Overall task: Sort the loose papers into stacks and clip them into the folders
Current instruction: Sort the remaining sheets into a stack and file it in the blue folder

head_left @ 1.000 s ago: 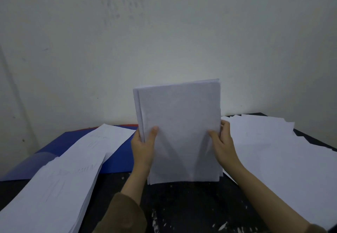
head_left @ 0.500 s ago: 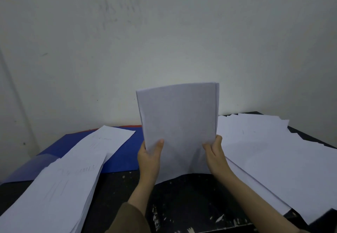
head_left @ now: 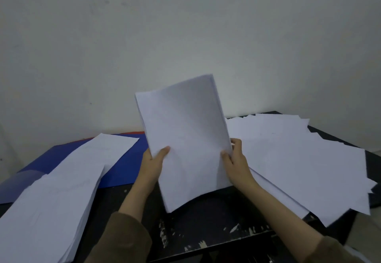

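A thick stack of white paper (head_left: 185,135) stands nearly upright above the black table, leaning left at the top, its lower edge bowed. My left hand (head_left: 153,162) grips its left edge, thumb on the front. On the right edge, my right hand (head_left: 237,162) holds it the same way. A blue folder (head_left: 125,170) lies flat at the back left, partly under a tall pile of white sheets (head_left: 55,201). Loose white sheets (head_left: 299,159) are fanned out on the right.
The black table (head_left: 206,225) has chipped white paint marks near its front edge. A pale wall (head_left: 185,36) rises straight behind the table. A red edge (head_left: 134,133) shows behind the blue folder. The loose sheets on the right overhang the table's edge.
The held stack has tilted so its top leans left, and its bottom edge now bows. Both hands stay on its sides.
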